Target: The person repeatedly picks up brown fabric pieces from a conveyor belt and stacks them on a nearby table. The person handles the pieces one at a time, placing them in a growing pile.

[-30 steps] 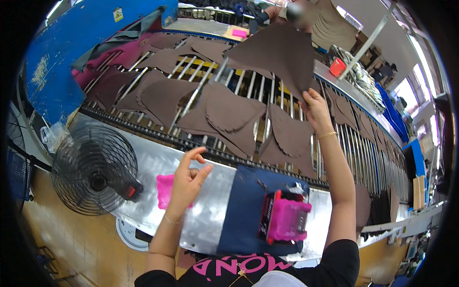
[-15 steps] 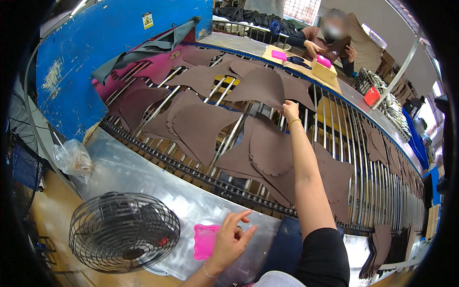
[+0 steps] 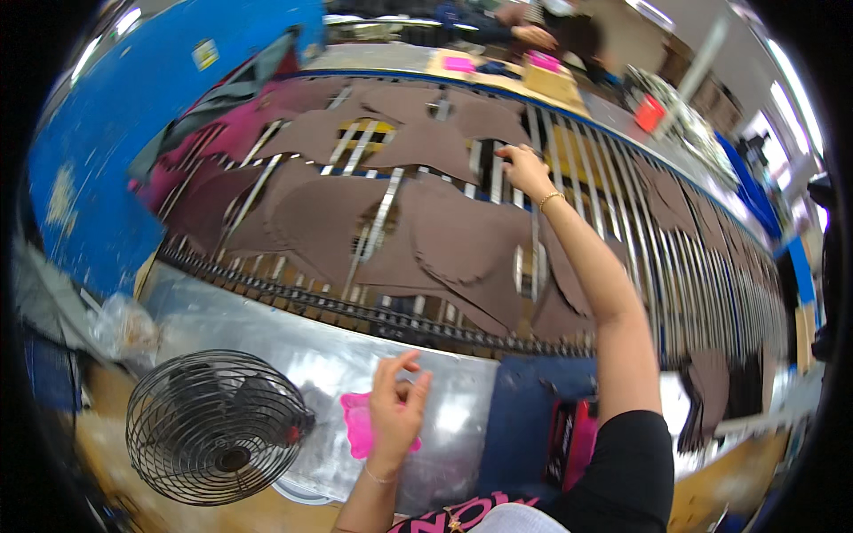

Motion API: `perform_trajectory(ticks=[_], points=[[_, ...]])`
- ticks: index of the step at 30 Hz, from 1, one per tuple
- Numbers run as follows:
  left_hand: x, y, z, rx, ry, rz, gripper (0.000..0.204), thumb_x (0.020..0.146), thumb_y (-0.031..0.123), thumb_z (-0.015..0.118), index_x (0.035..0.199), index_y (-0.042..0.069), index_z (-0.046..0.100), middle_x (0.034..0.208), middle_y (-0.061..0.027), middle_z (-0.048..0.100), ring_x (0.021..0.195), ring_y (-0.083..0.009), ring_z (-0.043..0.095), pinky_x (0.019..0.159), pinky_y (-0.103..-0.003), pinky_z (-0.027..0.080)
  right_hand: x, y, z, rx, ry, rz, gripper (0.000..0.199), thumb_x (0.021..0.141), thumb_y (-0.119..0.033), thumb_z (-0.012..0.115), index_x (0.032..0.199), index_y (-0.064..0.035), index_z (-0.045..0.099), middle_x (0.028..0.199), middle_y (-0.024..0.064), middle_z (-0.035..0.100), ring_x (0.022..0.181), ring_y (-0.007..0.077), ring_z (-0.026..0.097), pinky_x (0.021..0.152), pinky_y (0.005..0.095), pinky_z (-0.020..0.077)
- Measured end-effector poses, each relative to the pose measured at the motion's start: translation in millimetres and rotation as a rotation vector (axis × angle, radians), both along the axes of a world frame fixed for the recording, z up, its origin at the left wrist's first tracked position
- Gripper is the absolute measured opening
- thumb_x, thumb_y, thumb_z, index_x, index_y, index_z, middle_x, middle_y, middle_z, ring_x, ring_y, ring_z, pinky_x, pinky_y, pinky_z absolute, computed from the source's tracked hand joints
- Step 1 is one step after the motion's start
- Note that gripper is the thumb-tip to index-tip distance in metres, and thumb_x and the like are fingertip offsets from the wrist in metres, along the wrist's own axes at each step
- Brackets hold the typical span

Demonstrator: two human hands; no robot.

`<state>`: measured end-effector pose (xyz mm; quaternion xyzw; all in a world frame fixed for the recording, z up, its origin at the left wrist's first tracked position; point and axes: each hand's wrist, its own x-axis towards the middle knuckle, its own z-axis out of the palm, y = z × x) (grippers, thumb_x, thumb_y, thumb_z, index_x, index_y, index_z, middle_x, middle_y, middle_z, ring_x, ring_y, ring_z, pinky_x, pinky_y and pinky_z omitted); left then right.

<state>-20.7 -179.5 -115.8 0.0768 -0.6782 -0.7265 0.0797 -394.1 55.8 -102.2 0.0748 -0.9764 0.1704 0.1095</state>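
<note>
My right hand (image 3: 526, 173) reaches out over the metal rollers of a conveyor, slightly blurred, its fingers bent and apart with nothing visible between them. Beside its fingertips lie brown, flat cut pieces: one brown piece (image 3: 425, 151) to the left and another (image 3: 484, 117) just beyond. Nearer to me, overlapping brown pieces (image 3: 471, 235) rest on the rollers, some with notched edges. My left hand (image 3: 395, 409) hovers above a metal table with fingers loosely curled and apart, holding nothing. Behind it is a pink scallop-edged tray (image 3: 357, 426), partly covered by the hand.
A black wire-caged fan (image 3: 218, 426) stands at the lower left. The blue machine housing (image 3: 98, 169) flanks the conveyor's left end. Across the conveyor, a person's hand (image 3: 536, 37) shows near a pink-topped block (image 3: 551, 82). More brown pieces (image 3: 706, 391) hang at the right.
My right hand has let go of the brown piece's edge, which now lies on the rollers. The view has shifted, so a red-and-black object shows beside my right arm. My left hand stays near the tray.
</note>
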Motion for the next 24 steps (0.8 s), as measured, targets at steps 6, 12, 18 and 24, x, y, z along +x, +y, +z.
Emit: perform_trajectory(ticks=[6, 12, 18, 24], points=[[4, 12, 7, 0.008, 0.08, -0.027, 0.021, 0.097, 0.007, 0.046, 0.116, 0.005, 0.056, 0.084, -0.0009, 0.051, 0.053, -0.0032, 0.043, 0.046, -0.017, 0.034, 194, 143, 51, 0.247, 0.082, 0.014, 0.024, 0.083, -0.025, 0.063, 0.105, -0.0154, 0.065, 0.115, 0.0063, 0.056, 0.112, 0.0275, 0.051, 0.089, 0.0459, 0.0392], [10, 29, 16, 0.007, 0.192, -0.057, 0.028, 0.1, 0.021, 0.044, 0.121, 0.004, 0.053, 0.056, 0.0035, 0.039, 0.048, -0.0034, 0.036, 0.044, -0.018, 0.03, 390, 369, 12, 0.227, -0.098, -0.895, 0.035, 0.079, -0.034, 0.066, 0.106, -0.0111, 0.066, 0.118, 0.0159, 0.056, 0.114, 0.04, 0.05, 0.091, 0.0482, 0.0459], [22, 50, 32, -0.179, 0.154, -0.005, 0.029, 0.099, 0.022, 0.046, 0.119, 0.003, 0.053, 0.055, 0.0037, 0.039, 0.047, -0.0032, 0.035, 0.043, -0.019, 0.029, 535, 469, -21, 0.054, -0.132, -1.532, 0.049, 0.08, -0.042, 0.068, 0.111, -0.0039, 0.062, 0.13, 0.0189, 0.048, 0.119, 0.0409, 0.046, 0.093, 0.0513, 0.0437], [31, 92, 47, -0.131, 0.187, -0.026, 0.023, 0.097, 0.02, 0.051, 0.11, 0.003, 0.058, 0.064, 0.0015, 0.046, 0.048, -0.0035, 0.037, 0.043, -0.018, 0.028, 554, 502, -28, -0.119, -0.175, -1.601, 0.059, 0.068, -0.039, 0.08, 0.108, 0.0009, 0.062, 0.12, 0.0223, 0.056, 0.115, 0.0388, 0.052, 0.091, 0.0486, 0.0451]])
